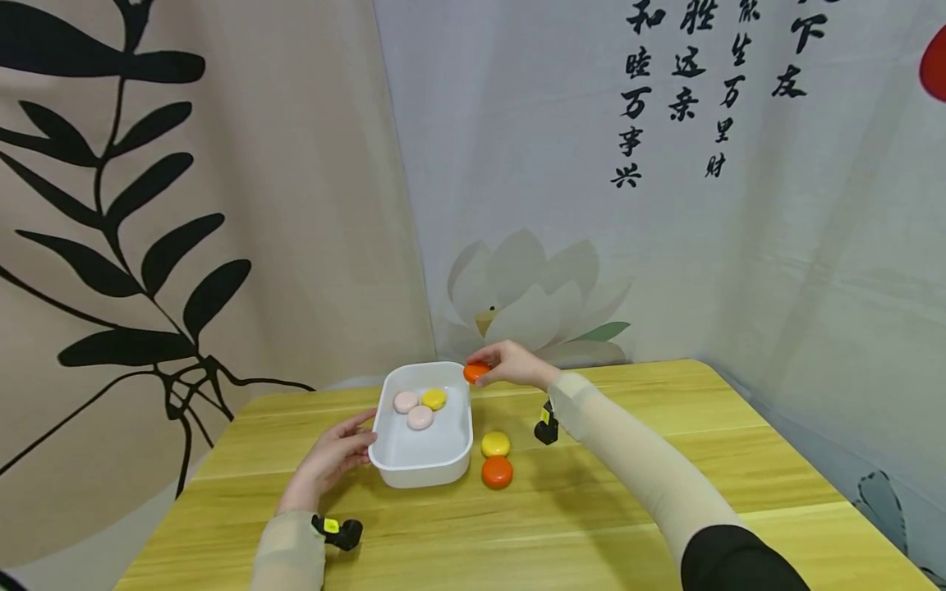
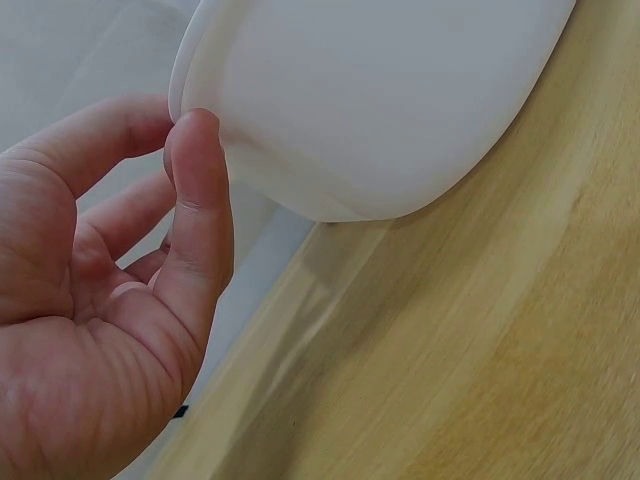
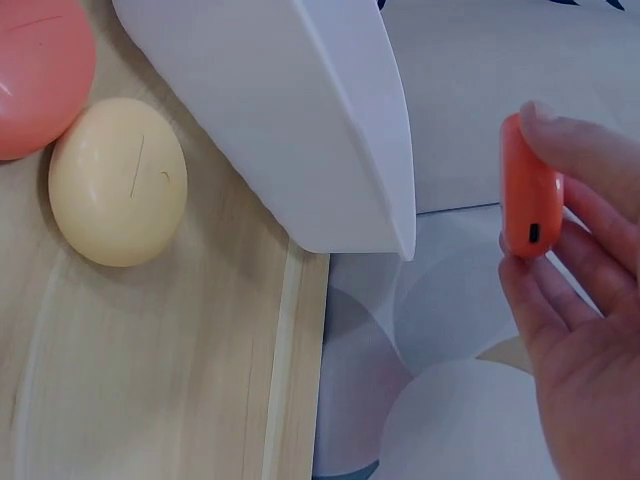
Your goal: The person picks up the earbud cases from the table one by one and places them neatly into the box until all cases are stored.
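Note:
A white plastic tub (image 1: 421, 476) stands on the wooden table; two pale pink discs (image 1: 420, 418) and one yellow disc (image 1: 433, 399) lie inside it. My left hand (image 1: 332, 456) pinches the tub's left rim, thumb and forefinger on the edge in the left wrist view. Over the tub's far right corner, my right hand (image 1: 517, 364) holds an orange disc (image 1: 475, 372) between thumb and fingers. A small dark slot shows on this disc's (image 3: 532, 190) edge in the right wrist view. It is raised beside the tub's rim in that view.
Right of the tub, a second yellow disc (image 1: 495, 444) and a second orange disc (image 1: 497, 472) lie close together on the table (image 1: 591, 525). The table's far edge runs just behind the tub, with a printed cloth (image 1: 532, 164) hanging beyond it.

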Demonstrator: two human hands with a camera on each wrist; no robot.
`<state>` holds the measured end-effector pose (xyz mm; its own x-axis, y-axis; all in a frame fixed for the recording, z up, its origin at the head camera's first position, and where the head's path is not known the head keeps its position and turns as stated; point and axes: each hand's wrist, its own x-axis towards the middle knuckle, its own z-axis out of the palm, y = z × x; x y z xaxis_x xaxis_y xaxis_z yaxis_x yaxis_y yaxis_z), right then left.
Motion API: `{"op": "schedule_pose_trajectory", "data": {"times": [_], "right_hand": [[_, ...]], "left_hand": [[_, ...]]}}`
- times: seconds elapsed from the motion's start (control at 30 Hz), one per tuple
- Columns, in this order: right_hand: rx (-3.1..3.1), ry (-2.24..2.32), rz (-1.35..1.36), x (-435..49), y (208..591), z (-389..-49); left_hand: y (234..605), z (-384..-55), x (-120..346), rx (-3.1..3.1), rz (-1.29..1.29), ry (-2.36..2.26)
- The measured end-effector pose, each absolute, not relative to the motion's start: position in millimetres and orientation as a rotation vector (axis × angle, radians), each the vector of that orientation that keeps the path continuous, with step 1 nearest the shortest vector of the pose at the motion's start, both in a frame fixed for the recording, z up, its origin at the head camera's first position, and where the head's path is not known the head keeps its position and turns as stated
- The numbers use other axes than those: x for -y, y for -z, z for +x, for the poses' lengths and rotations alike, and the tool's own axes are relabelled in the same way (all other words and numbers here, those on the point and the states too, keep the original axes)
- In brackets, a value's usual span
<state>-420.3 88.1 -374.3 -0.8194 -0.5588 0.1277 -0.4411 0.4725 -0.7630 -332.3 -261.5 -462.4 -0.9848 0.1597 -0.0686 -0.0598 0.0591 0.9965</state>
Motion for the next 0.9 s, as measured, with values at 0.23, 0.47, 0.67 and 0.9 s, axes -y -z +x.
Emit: {"op": "schedule_pose_trajectory", "data": {"times": [0.23,0.47,0.67,0.9], "right_hand": [[-2.568,1.273,-0.860,-84.0,371.5,-424.9],[-2.581,1.257,-0.855,-76.3,366.7,-428.4],[-2.589,1.247,-0.869,-68.4,361.3,-428.5],[-2.585,1.278,-0.848,-61.2,360.8,-429.4]], "left_hand": [[463.5,-334.2,261.8,-2.142,0.122,-2.064],[463.3,-335.1,262.1,-2.144,0.143,-2.067],[461.8,-334.1,262.5,-2.127,0.152,-2.077],[463.2,-334.0,263.5,-2.121,0.159,-2.080]]}}
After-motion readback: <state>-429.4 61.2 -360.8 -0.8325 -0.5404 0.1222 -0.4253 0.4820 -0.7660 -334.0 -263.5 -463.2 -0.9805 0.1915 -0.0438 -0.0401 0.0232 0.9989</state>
